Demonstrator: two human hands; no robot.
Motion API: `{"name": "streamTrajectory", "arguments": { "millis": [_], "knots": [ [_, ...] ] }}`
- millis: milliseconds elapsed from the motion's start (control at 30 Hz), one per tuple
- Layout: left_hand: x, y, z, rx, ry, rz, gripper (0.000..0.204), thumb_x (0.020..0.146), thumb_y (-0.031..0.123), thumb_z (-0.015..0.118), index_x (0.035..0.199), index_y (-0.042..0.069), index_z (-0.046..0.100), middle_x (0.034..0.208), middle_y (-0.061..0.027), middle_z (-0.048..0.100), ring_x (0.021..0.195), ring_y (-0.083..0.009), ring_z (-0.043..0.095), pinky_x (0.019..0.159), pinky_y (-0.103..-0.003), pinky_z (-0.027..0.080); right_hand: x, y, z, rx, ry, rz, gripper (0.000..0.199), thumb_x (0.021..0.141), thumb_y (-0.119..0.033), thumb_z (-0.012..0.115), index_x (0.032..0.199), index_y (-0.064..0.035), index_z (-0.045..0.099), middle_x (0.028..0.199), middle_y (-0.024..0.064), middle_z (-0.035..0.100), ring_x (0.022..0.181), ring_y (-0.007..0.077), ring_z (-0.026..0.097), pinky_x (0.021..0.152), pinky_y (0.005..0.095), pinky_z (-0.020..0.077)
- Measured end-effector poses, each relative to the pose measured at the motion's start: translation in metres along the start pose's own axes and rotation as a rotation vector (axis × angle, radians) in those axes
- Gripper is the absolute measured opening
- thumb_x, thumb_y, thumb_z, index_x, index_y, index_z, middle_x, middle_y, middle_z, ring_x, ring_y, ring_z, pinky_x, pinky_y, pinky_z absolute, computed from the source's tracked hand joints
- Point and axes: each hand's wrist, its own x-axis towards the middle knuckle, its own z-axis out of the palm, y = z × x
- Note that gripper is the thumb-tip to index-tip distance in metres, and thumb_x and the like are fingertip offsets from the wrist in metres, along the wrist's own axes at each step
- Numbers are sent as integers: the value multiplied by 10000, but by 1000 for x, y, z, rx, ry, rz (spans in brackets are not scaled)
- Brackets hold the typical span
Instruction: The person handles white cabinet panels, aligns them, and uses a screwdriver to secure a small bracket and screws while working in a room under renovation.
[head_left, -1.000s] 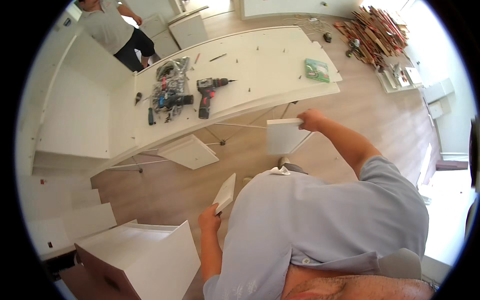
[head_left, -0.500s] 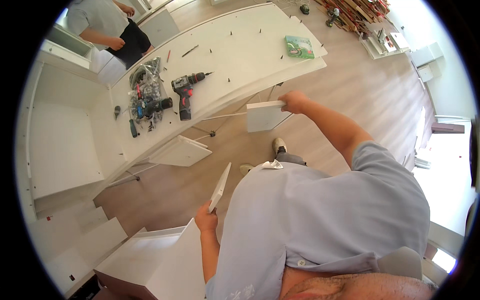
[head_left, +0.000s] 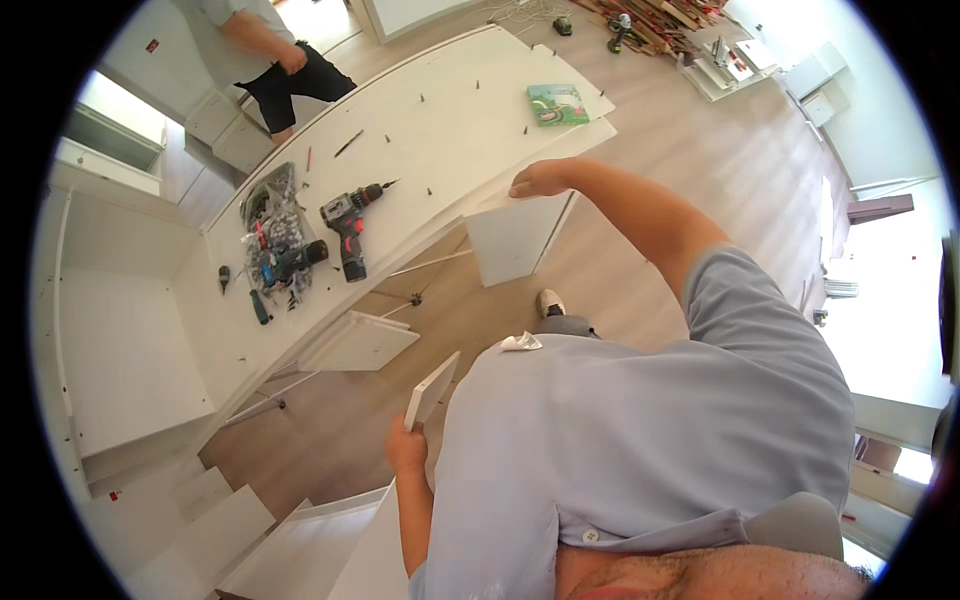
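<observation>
My left hand (head_left: 405,447) grips a small white panel (head_left: 434,388) by its near end, low beside my body. Reaching forward, my right hand (head_left: 541,178) is closed over the top edge of a wider white panel (head_left: 512,242). That panel hangs upright by the front edge of a long white worktop (head_left: 440,150); whether the two touch I cannot tell. On the worktop lie a grey and red cordless drill (head_left: 347,232), a blue and black power tool (head_left: 290,262), a bag of hardware (head_left: 268,212), a screwdriver (head_left: 260,306) and a green box (head_left: 557,105).
Several screws stand on the worktop. Below it are thin metal legs and more white panels (head_left: 362,342). A white cabinet carcass (head_left: 130,340) is at the left. Across the worktop stands another person in black shorts (head_left: 290,95). Wood strips (head_left: 650,20) lie far right.
My right hand has moved left with its panel, closer to the worktop edge, and the panel has turned. My left hand still holds its panel. The other person shows farther right in view.
</observation>
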Motion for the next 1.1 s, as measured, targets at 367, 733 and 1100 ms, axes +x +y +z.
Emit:
{"name": "streamTrajectory", "arguments": {
  "millis": [367, 733, 1100],
  "knots": [
    [-10, 10, -7, 24, 55, -19, 337, 805, 188, 787, 1131, 132, 723, 1035, -160, 733, 967, -391, 696, 837, -491, 547, 30, 50, -7, 212, 32, 97, 640, 1065, -587, 367, 1401, -114, 636, 1514, 148, 543, 1378, 331, 514, 1162, 435, 363],
    [-22, -24, 5, -32, 41, -88, 232, 848, 271, 700, 1039, 144, 732, 1027, -170, 733, 978, -417, 687, 814, -523, 539, 36, 43, 36, 42, -13, 172, 635, 1069, -528, 416, 1494, -68, 520, 1500, 205, 539, 1379, 374, 503, 1162, 438, 382],
    [-28, -2, -16, -6, 9, -72, 279, 880, 288, 724, 1136, 176, 722, 1098, -125, 740, 1029, -367, 696, 865, -506, 546, 10, 15, 34, 634, 36, 294, 863, 959, -743, 487, 1455, -42, 574, 1574, 212, 460, 1494, 379, 360, 1220, 534, 242]
  ]
}}
